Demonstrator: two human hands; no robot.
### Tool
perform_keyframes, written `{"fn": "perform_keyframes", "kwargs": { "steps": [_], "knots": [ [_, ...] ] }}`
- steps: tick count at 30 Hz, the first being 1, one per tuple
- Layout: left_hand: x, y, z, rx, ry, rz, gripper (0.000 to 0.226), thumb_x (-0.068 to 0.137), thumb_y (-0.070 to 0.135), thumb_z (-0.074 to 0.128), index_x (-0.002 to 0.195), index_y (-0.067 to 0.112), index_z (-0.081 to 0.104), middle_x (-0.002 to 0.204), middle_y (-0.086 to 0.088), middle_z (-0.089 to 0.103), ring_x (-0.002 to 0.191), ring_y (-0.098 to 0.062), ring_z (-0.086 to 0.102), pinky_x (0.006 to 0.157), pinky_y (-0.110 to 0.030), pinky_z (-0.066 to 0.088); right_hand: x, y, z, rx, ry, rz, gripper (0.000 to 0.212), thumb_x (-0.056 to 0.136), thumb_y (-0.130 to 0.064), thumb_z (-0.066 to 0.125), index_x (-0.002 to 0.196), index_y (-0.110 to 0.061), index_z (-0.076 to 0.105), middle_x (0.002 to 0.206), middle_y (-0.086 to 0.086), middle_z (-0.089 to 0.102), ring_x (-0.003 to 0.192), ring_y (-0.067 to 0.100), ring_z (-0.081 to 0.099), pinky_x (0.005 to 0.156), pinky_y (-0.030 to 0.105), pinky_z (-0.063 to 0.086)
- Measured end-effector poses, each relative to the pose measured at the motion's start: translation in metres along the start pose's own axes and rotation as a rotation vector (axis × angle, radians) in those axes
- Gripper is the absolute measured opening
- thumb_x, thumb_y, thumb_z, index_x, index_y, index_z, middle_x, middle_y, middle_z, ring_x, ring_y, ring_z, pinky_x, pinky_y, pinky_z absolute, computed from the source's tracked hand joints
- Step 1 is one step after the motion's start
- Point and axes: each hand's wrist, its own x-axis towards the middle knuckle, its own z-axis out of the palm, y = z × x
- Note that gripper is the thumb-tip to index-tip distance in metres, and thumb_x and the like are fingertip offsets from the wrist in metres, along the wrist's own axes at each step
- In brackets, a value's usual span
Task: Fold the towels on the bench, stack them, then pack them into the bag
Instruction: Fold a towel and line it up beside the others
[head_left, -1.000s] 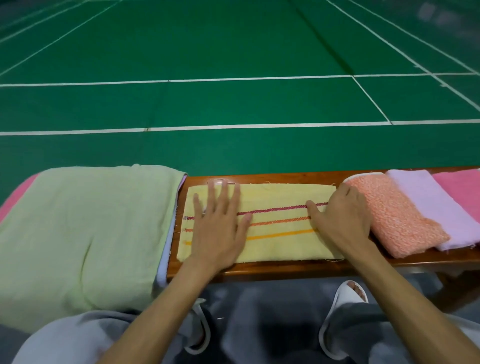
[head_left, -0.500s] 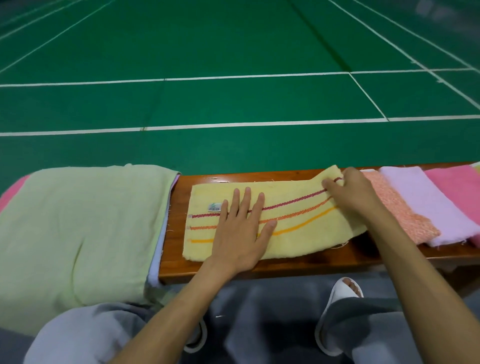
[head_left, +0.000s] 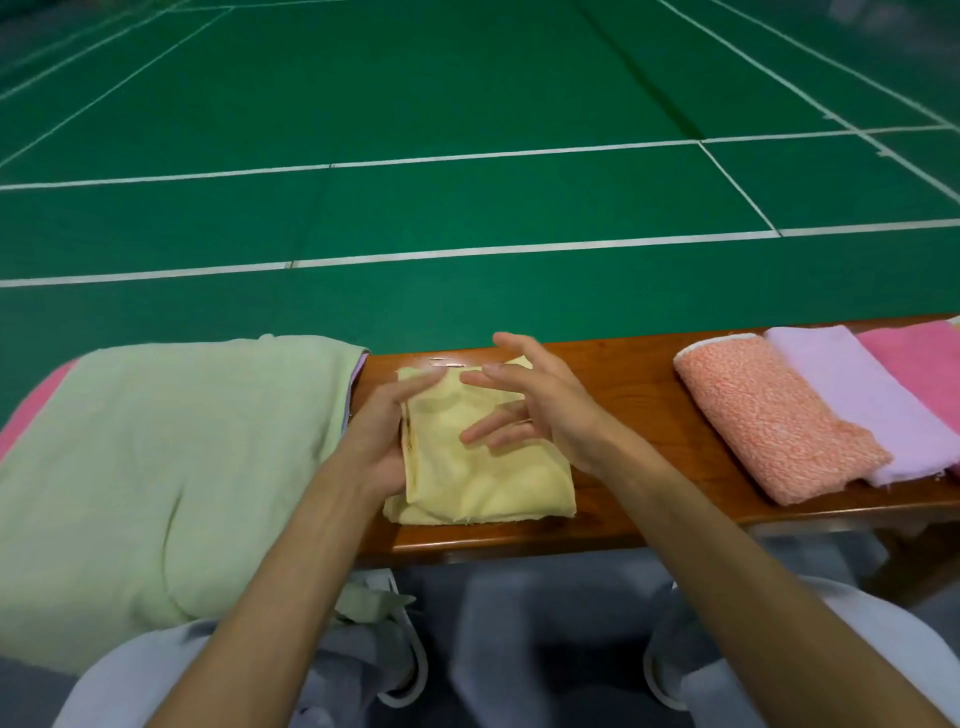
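A yellow towel (head_left: 483, 478) lies folded in half on the wooden bench (head_left: 623, 374), its stripes hidden inside the fold. My left hand (head_left: 382, 431) rests against the towel's left edge with straight fingers reaching toward its far corner. Over the top layer my right hand (head_left: 540, 410) is spread, fingers straight and apart, the lower ones touching the cloth. To the right lie an orange towel (head_left: 769, 415), a lilac towel (head_left: 862, 400) and a pink towel (head_left: 919, 364), side by side and overlapping. No bag is in view.
A large pale green towel (head_left: 156, 457) drapes over the bench's left end, with pink cloth (head_left: 26, 421) showing under it. Beyond the bench lies green court floor (head_left: 467, 156). My knees and white shoes are below the front edge.
My right hand carried the yellow towel's right end over to the left, folding it in half. My left hand slid from the towel's middle to its left edge.
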Motion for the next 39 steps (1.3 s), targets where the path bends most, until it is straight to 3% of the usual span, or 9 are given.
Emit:
{"fn": "perform_keyframes", "kwargs": {
  "steps": [3,8,11,13,17,20,22,25,39],
  "knots": [
    [0.004,0.002,-0.013,0.120,0.118,0.022,0.042,0.095,-0.009,0.049,0.130,0.009,0.064,0.120,-0.020,0.073,0.105,-0.038,0.073,0.089,-0.055,0.059,0.001,0.006,-0.007,-0.058,0.074,0.001,0.067,0.097,-0.035,0.066,0.153,-0.030,0.031,0.147,0.012,0.055,0.079,0.035,0.077,0.062,0.029,0.061],
    [0.003,0.016,-0.028,0.176,0.074,0.031,0.052,0.097,-0.010,0.045,0.143,0.012,0.054,0.131,-0.019,0.068,0.118,-0.039,0.068,0.090,-0.050,0.061,0.001,0.015,-0.008,-0.120,0.129,-0.016,0.056,0.096,-0.033,0.068,0.146,-0.032,0.040,0.134,0.003,0.055,0.076,0.035,0.077,0.058,0.025,0.059],
    [0.006,0.016,-0.038,0.220,0.209,0.084,0.049,0.101,-0.011,0.041,0.142,0.013,0.054,0.114,-0.011,0.077,0.099,-0.026,0.076,0.071,-0.036,0.064,0.001,0.020,-0.006,-0.097,0.117,-0.039,0.047,0.100,-0.031,0.063,0.142,-0.034,0.042,0.142,0.003,0.054,0.079,0.036,0.077,0.061,0.027,0.060],
    [0.009,0.014,-0.044,0.312,0.312,0.156,0.044,0.102,-0.001,0.052,0.143,0.016,0.054,0.123,-0.008,0.073,0.107,-0.026,0.073,0.080,-0.036,0.063,0.001,0.020,-0.007,-0.114,0.142,-0.093,0.045,0.102,-0.029,0.059,0.144,-0.031,0.043,0.143,0.003,0.055,0.078,0.035,0.077,0.061,0.028,0.060],
    [0.008,-0.007,-0.044,0.783,0.743,0.596,0.035,0.097,0.032,0.068,0.130,0.024,0.063,0.128,0.001,0.068,0.118,-0.022,0.064,0.103,-0.044,0.054,0.000,0.021,-0.016,-0.354,0.303,-0.304,0.039,0.103,-0.019,0.052,0.142,-0.022,0.048,0.142,-0.002,0.060,0.081,0.024,0.075,0.075,0.039,0.062],
    [0.007,-0.026,-0.036,1.428,0.636,0.974,0.056,0.101,0.046,0.048,0.149,0.019,0.051,0.152,-0.003,0.054,0.145,-0.027,0.043,0.119,-0.044,0.034,0.003,0.035,-0.017,-0.995,0.387,-0.491,0.052,0.100,-0.034,0.047,0.151,-0.022,0.043,0.150,0.000,0.052,0.129,0.019,0.056,0.108,0.047,0.048],
    [0.012,-0.037,-0.029,1.783,0.427,0.917,0.067,0.105,0.056,0.021,0.163,0.022,0.026,0.170,0.000,0.021,0.160,-0.023,0.006,0.129,-0.045,0.010,0.007,0.047,-0.008,-1.277,0.224,-0.504,0.066,0.101,-0.041,0.036,0.161,-0.017,0.025,0.169,0.003,0.023,0.156,0.021,0.017,0.126,0.047,0.022],
    [0.017,-0.055,-0.034,2.004,0.309,0.637,0.076,0.099,0.065,-0.010,0.164,0.027,-0.006,0.171,0.008,-0.012,0.155,-0.015,-0.024,0.129,-0.047,-0.004,0.010,0.067,0.004,-1.517,0.077,-0.313,0.071,0.105,-0.047,0.021,0.164,-0.017,-0.005,0.171,0.001,-0.014,0.155,0.017,-0.022,0.127,0.052,-0.001],
    [0.016,-0.049,-0.071,1.894,0.399,0.545,0.079,0.094,0.060,-0.008,0.164,0.024,-0.009,0.167,0.005,-0.025,0.154,-0.019,-0.027,0.123,-0.035,-0.014,0.009,0.078,-0.054,-1.488,0.228,-0.148,0.066,0.108,-0.053,0.008,0.162,-0.022,-0.013,0.170,-0.005,-0.014,0.156,0.019,-0.019,0.128,0.049,-0.006]
  ]
}}
